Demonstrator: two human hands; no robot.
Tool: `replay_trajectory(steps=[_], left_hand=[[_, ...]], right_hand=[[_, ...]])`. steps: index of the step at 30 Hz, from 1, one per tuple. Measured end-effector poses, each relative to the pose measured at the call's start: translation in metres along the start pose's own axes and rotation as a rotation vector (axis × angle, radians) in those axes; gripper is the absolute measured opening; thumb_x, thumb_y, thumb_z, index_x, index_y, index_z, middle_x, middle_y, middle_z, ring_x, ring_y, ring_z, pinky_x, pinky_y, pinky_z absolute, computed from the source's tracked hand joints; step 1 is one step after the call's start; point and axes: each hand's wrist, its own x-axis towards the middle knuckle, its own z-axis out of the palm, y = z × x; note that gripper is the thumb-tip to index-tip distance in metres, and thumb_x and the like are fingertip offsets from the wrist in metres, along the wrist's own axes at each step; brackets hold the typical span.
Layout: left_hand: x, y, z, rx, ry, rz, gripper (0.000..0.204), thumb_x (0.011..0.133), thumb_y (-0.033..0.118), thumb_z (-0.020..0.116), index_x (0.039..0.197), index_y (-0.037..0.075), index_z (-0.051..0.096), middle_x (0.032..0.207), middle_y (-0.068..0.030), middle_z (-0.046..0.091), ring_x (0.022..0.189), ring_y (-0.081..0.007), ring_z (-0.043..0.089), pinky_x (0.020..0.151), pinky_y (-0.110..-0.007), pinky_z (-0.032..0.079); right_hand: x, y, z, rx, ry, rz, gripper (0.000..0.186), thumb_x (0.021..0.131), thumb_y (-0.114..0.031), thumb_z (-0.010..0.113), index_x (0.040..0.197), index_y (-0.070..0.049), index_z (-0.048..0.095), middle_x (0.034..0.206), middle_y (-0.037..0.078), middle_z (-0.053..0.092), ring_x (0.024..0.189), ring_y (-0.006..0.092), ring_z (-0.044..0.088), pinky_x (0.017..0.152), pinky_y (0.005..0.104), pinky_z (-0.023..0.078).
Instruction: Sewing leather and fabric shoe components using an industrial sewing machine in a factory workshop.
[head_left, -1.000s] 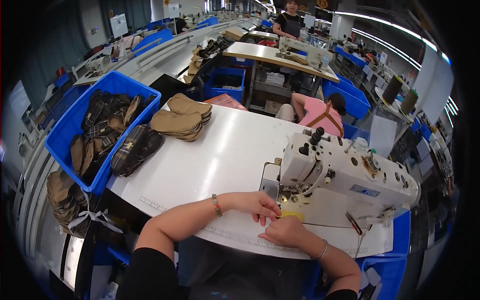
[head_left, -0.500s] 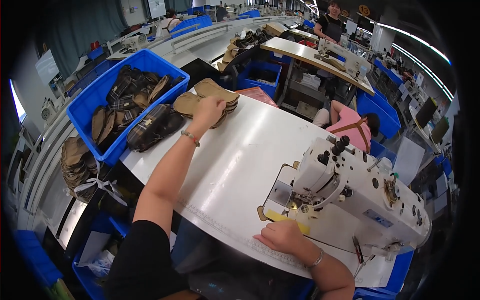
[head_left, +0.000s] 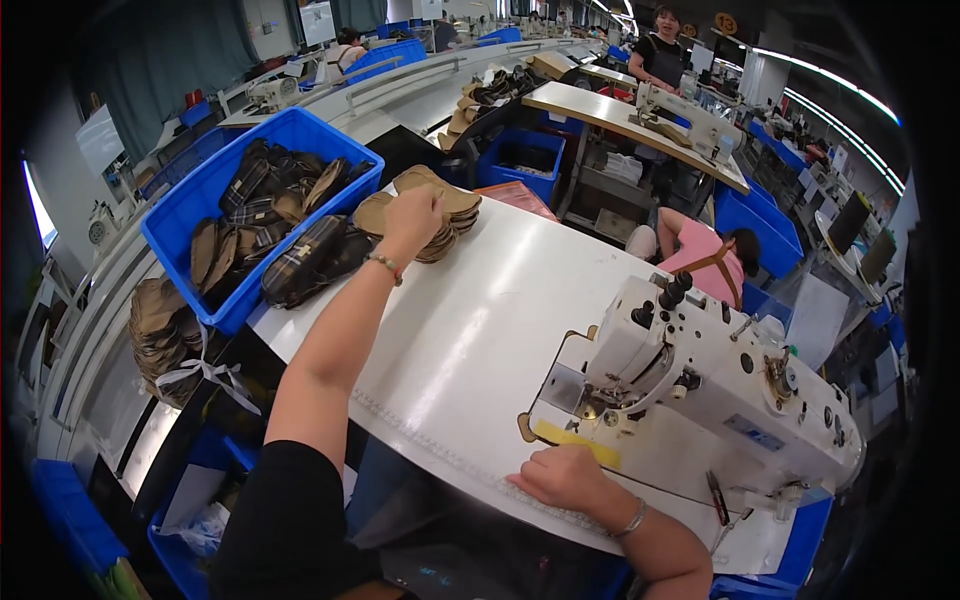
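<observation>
My left hand (head_left: pixel 413 222) reaches to the far side of the white sewing table (head_left: pixel 470 320), over a stack of tan, sole-shaped pieces (head_left: pixel 455 200). Its fingers are pinched together at the top of the stack, and whatever lies between them is hidden. Left of that stack, dark plaid shoe uppers (head_left: pixel 310 262) lie at the table's edge. Near the front edge my right hand (head_left: pixel 568 478) rests as a loose fist, with nothing visible in it. Just beyond it are a yellow strip (head_left: pixel 575 440) and the needle area of a white sewing machine (head_left: pixel 690 370).
A blue bin (head_left: pixel 165 235) of plaid uppers stands at the left, beside a tied bundle of brown pieces (head_left: pixel 160 335). Small snips (head_left: pixel 717 498) lie by the machine base. One person in pink (head_left: pixel 700 250) bends beyond the machine; another person (head_left: pixel 657 60) stands farther back.
My left hand has shifted slightly up on the tan stack, its fingers still together. The whole view has moved a little. My right hand stays in place.
</observation>
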Motion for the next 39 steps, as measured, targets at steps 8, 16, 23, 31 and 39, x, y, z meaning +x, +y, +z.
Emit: replay_trajectory(steps=[8, 16, 23, 31, 39], left_hand=[[-0.154, 0.107, -0.063, -0.615, -0.79, 0.611, 0.027, 0.095, 0.024, 0.058, 0.109, 0.001, 0.063, 0.113, -0.0146, 0.066, 0.107, -0.033, 0.06, 0.095, -0.044, 0.043], [-0.229, 0.109, -0.063, -0.273, -0.771, 0.753, 0.063, 0.096, 0.038, 0.056, 0.146, 0.004, 0.038, 0.155, -0.015, 0.033, 0.142, -0.0316, 0.034, 0.109, -0.053, 0.031], [-0.212, 0.059, -0.078, -0.093, -0.711, 0.588, 0.083, 0.093, 0.061, 0.046, 0.151, 0.003, 0.03, 0.158, -0.0201, 0.024, 0.145, -0.0378, 0.026, 0.114, -0.055, 0.024], [-0.202, 0.032, -0.091, -0.118, -0.749, 0.545, 0.084, 0.093, 0.061, 0.048, 0.151, 0.004, 0.03, 0.158, -0.0186, 0.027, 0.146, -0.0357, 0.024, 0.116, -0.055, 0.022], [-0.182, -0.017, -0.097, -0.028, -0.308, 0.364, 0.049, 0.086, 0.03, 0.069, 0.129, 0.012, 0.057, 0.138, -0.0082, 0.054, 0.132, -0.0288, 0.047, 0.11, -0.053, 0.029]], right_hand=[[0.006, 0.006, -0.002, -0.09, 0.244, 0.083, 0.015, 0.078, -0.014, 0.075, 0.075, -0.009, 0.061, 0.073, 0.004, 0.058, 0.065, 0.0208, 0.06, 0.056, 0.0329, 0.048], [0.004, 0.009, 0.003, -0.099, 0.113, 0.261, 0.044, 0.081, -0.015, 0.072, 0.121, 0.0, 0.061, 0.126, 0.016, 0.059, 0.118, 0.0302, 0.057, 0.095, 0.0392, 0.049], [-0.003, 0.007, 0.003, -0.104, -0.186, 0.465, 0.065, 0.089, -0.031, 0.065, 0.144, -0.005, 0.044, 0.152, 0.024, 0.033, 0.14, 0.043, 0.031, 0.114, 0.0537, 0.024], [0.001, 0.008, 0.001, -0.155, -0.207, 0.427, 0.062, 0.088, -0.038, 0.066, 0.14, -0.009, 0.05, 0.151, 0.023, 0.036, 0.139, 0.0449, 0.033, 0.112, 0.0575, 0.025], [-0.004, 0.018, 0.01, -0.12, -0.183, 0.2, 0.064, 0.089, -0.048, 0.063, 0.129, 0.001, 0.055, 0.142, 0.02, 0.048, 0.136, 0.0354, 0.04, 0.112, 0.049, 0.032]])
